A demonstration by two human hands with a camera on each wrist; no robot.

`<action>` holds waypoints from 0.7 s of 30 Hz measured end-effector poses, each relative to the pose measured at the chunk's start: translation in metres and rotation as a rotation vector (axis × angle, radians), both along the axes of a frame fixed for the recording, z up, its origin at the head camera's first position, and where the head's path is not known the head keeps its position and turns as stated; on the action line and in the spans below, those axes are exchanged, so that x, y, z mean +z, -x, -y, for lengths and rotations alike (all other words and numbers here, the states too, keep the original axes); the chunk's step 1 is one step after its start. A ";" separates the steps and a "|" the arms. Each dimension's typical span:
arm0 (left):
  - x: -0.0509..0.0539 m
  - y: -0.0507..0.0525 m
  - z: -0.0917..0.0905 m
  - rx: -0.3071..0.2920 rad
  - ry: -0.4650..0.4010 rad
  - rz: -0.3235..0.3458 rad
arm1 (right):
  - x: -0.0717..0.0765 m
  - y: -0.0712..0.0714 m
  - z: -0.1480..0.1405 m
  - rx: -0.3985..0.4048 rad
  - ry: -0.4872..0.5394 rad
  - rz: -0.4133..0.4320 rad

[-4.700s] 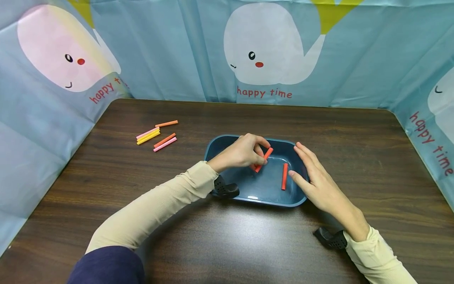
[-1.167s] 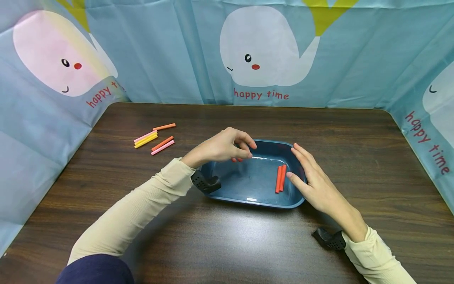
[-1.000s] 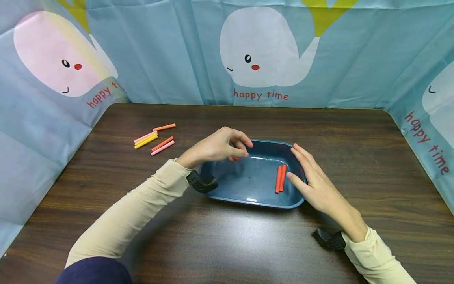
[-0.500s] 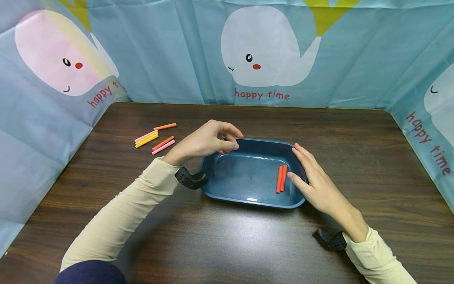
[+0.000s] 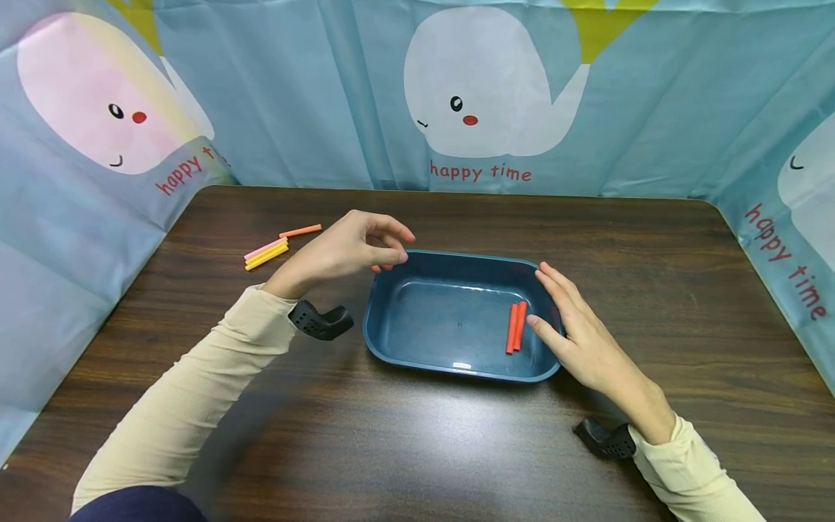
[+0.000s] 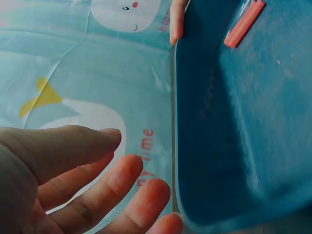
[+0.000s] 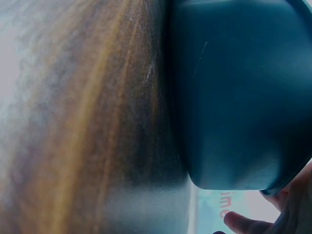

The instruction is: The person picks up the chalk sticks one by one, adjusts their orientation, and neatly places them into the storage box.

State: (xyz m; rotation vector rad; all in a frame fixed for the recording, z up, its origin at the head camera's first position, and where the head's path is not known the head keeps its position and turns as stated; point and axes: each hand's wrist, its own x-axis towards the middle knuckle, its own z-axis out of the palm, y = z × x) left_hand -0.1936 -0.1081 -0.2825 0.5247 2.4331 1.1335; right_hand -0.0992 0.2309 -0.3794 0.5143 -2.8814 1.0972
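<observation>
My left hand (image 5: 346,246) hovers near the back left corner of the blue plastic tray (image 5: 424,322), its fingers loosely bent. In the left wrist view nothing lies between thumb and fingers of that left hand (image 6: 92,180). My right hand (image 5: 580,337) rests against the tray's right end, fingers straight, fingertips at the rim. Two short red chalk-like sticks (image 5: 512,328) lie side by side in the tray, near the right thumb. The right wrist view mostly shows the tray's outer wall (image 7: 239,97).
Left of the tray, on the dark wooden table (image 5: 404,449), lie an orange stick (image 5: 300,230), a pink stick (image 5: 266,248) and yellow sticks (image 5: 267,256). My left hand and wrist hide part of that area. A blue whale-print cloth (image 5: 293,94) stands behind the table.
Earlier my left hand held a red stick over the tray; that stick now lies beside the other one. The left hand has drawn leftward, hiding two table sticks. My right hand stays put.
</observation>
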 end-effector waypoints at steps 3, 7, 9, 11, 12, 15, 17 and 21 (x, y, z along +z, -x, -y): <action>0.000 0.000 0.007 0.017 0.001 -0.007 | 0.000 0.000 0.000 -0.001 0.001 0.004; -0.003 -0.001 0.016 0.043 -0.001 0.005 | 0.000 0.000 0.000 -0.004 0.002 0.011; -0.005 -0.001 0.020 0.055 0.003 0.012 | 0.001 0.000 0.000 -0.003 0.001 0.016; -0.008 -0.001 0.024 0.065 0.005 0.014 | 0.001 0.000 0.000 -0.003 0.001 0.020; -0.009 -0.001 0.025 0.068 0.006 0.012 | 0.001 0.000 0.000 -0.003 0.001 0.022; -0.012 -0.001 0.031 0.074 0.009 -0.005 | 0.001 0.000 0.000 -0.003 0.003 0.022; -0.015 -0.001 0.035 0.071 0.013 -0.022 | 0.001 0.000 0.000 -0.002 0.005 0.021; -0.018 0.000 0.042 0.059 0.022 -0.049 | 0.001 -0.001 0.000 -0.001 0.007 0.019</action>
